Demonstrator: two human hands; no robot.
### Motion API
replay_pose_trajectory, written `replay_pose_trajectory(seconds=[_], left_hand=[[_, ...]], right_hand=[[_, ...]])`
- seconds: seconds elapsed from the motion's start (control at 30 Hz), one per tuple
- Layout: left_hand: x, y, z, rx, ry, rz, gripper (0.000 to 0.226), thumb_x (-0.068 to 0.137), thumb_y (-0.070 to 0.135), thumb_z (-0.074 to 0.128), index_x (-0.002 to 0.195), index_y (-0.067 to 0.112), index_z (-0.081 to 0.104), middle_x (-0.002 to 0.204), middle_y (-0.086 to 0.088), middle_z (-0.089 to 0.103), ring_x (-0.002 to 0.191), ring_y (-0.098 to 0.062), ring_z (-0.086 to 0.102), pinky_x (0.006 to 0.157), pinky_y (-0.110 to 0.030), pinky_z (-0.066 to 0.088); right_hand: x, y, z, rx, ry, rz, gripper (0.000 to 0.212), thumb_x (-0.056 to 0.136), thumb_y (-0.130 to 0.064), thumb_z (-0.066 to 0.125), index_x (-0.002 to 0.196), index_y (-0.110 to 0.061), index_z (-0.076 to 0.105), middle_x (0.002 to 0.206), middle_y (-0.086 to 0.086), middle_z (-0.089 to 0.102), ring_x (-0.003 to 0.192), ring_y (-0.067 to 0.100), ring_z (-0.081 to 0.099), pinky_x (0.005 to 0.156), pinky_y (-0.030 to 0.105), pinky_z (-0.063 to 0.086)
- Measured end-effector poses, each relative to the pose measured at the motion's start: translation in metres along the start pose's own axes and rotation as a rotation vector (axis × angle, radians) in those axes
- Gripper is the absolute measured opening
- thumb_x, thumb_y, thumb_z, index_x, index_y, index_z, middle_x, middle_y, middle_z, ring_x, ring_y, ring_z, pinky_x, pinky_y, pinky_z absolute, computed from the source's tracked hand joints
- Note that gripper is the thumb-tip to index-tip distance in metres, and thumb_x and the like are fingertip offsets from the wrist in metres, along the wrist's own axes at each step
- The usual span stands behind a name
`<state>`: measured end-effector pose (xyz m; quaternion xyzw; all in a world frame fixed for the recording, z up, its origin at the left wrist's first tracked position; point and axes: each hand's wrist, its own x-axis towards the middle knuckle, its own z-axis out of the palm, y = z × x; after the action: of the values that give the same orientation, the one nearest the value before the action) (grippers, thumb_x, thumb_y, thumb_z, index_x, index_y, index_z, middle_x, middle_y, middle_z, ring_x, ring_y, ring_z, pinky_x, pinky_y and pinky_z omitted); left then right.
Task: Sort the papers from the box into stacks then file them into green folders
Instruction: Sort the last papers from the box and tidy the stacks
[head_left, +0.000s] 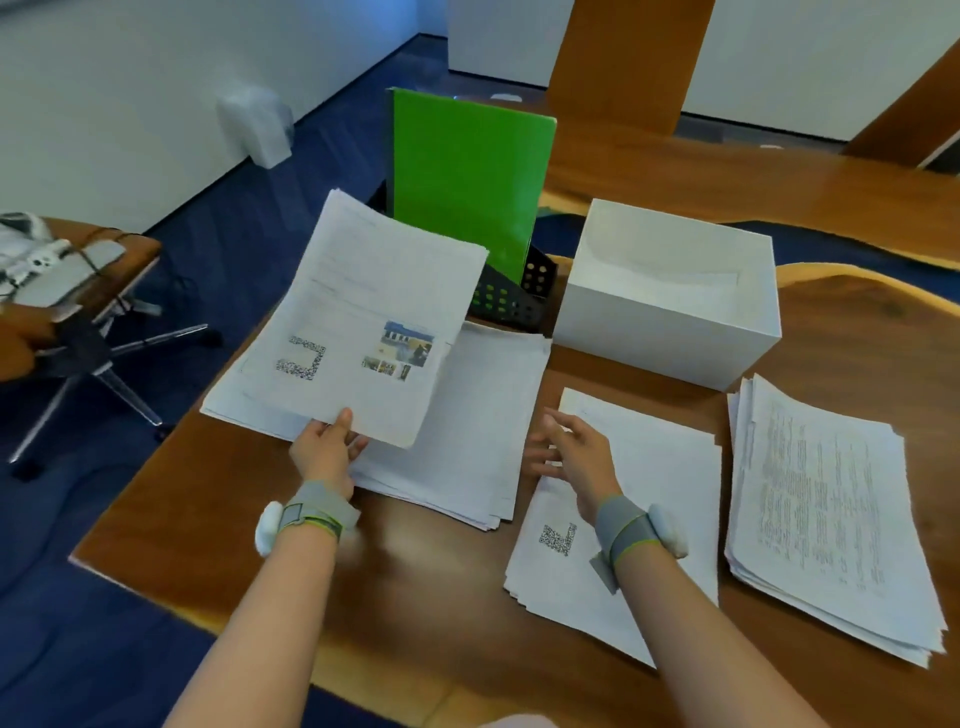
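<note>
Three piles of paper lie on the desk (415, 597): a left pile (467, 415), a middle pile (670, 467) with a square code printed near its close end, and a right pile (831, 519) of dense text, its sheets fanned unevenly. Behind the middle and right piles stands a white box (670, 312), open at the top; whether any sheets lie inside cannot be told. Just left of the box, a black perforated holder (511, 306) sits at the far edge of the desk with a green folder (462, 176) upright in it. Off the desk to the left are a swivel chair (119, 358) on the blue floor and a small side table (130, 249) loaded with cables and gear. A sheaf (363, 322) of sheets, showing a code and small colour photos, is raised and tilted above the left pile, hiding that pile's far left part and the holder's left side. The left hand (324, 452) grips the sheaf at its near edge, thumb (343, 418) on top and the fingers curled beneath. The right hand (576, 452) is over the left edge of the middle pile, its fingers (545, 457) loosely spread and holding nothing; whether they touch the paper cannot be told, and the forearm crosses that pile. Both wrists wear grey bands
</note>
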<state>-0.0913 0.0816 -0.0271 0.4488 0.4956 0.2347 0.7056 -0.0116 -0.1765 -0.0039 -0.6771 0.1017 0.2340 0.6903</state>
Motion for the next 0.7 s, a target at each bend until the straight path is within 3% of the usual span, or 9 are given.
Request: replay_pose_trajectory(seconds=[0.1, 0.27, 0.37, 0.47, 0.53, 0.6, 0.7], left_hand=[[0.025, 0.006, -0.017, -0.002, 0.113, -0.03, 0.01, 0.091, 0.005, 0.06, 0.083, 0.009, 0.057, 0.073, -0.002, 0.056, 0.057, -0.011, 0.053, 0.042, -0.016, 0.05], [0.06, 0.014, -0.034, 0.185, 0.231, -0.054, 0.019, 0.092, 0.009, 0.06, 0.074, 0.008, 0.053, 0.08, -0.008, 0.058, 0.055, -0.015, 0.053, 0.035, -0.016, 0.045], [0.072, 0.012, -0.035, 0.325, 0.263, -0.063, 0.027, 0.092, 0.016, 0.06, 0.068, 0.009, 0.05, 0.092, -0.017, 0.066, 0.056, -0.019, 0.057, 0.047, -0.025, 0.051], [0.077, 0.013, -0.034, 0.456, 0.285, -0.059, 0.025, 0.091, 0.027, 0.06, 0.085, 0.003, 0.058, 0.103, -0.02, 0.069, 0.076, -0.026, 0.06, 0.081, -0.042, 0.053], [0.074, 0.014, -0.031, 0.477, 0.303, -0.056, 0.037, 0.089, 0.033, 0.062, 0.107, 0.001, 0.061, 0.116, -0.019, 0.065, 0.096, -0.032, 0.062, 0.091, -0.042, 0.049], [0.067, 0.016, -0.026, 0.525, 0.325, -0.062, 0.062, 0.086, 0.038, 0.066, 0.133, 0.003, 0.046, 0.135, -0.017, 0.05, 0.121, -0.037, 0.05, 0.102, -0.045, 0.042], [0.048, 0.013, -0.015, 0.604, 0.373, -0.003, 0.083, 0.081, 0.038, 0.072, 0.145, 0.012, 0.027, 0.145, -0.016, 0.03, 0.131, -0.038, 0.034, 0.108, -0.049, 0.033]], right_hand=[[-0.003, 0.016, -0.004, -0.021, 0.046, 0.055, 0.026, 0.095, -0.02, 0.057, 0.116, -0.006, 0.061, 0.081, 0.008, 0.066, 0.065, 0.019, 0.062, 0.063, 0.032, 0.054], [-0.007, 0.039, -0.005, -0.033, 0.099, 0.134, 0.022, 0.094, -0.02, 0.058, 0.109, -0.005, 0.062, 0.089, 0.017, 0.065, 0.066, 0.022, 0.063, 0.062, 0.031, 0.051], [-0.007, 0.048, -0.007, -0.036, 0.12, 0.158, 0.02, 0.093, -0.021, 0.059, 0.106, -0.006, 0.063, 0.087, 0.016, 0.065, 0.065, 0.023, 0.063, 0.062, 0.031, 0.051], [-0.005, 0.052, -0.005, -0.04, 0.137, 0.16, 0.018, 0.093, -0.019, 0.059, 0.104, -0.005, 0.064, 0.082, 0.014, 0.065, 0.063, 0.023, 0.063, 0.06, 0.031, 0.051], [-0.003, 0.053, -0.004, -0.047, 0.144, 0.157, 0.017, 0.093, -0.019, 0.058, 0.102, -0.006, 0.064, 0.082, 0.015, 0.065, 0.062, 0.023, 0.062, 0.058, 0.03, 0.051], [-0.002, 0.053, -0.004, -0.05, 0.154, 0.156, 0.016, 0.093, -0.019, 0.058, 0.101, -0.006, 0.064, 0.082, 0.015, 0.064, 0.061, 0.023, 0.061, 0.058, 0.03, 0.052], [0.0, 0.054, -0.004, -0.045, 0.166, 0.158, 0.014, 0.093, -0.016, 0.058, 0.1, -0.005, 0.064, 0.081, 0.016, 0.065, 0.061, 0.025, 0.061, 0.059, 0.031, 0.052]])
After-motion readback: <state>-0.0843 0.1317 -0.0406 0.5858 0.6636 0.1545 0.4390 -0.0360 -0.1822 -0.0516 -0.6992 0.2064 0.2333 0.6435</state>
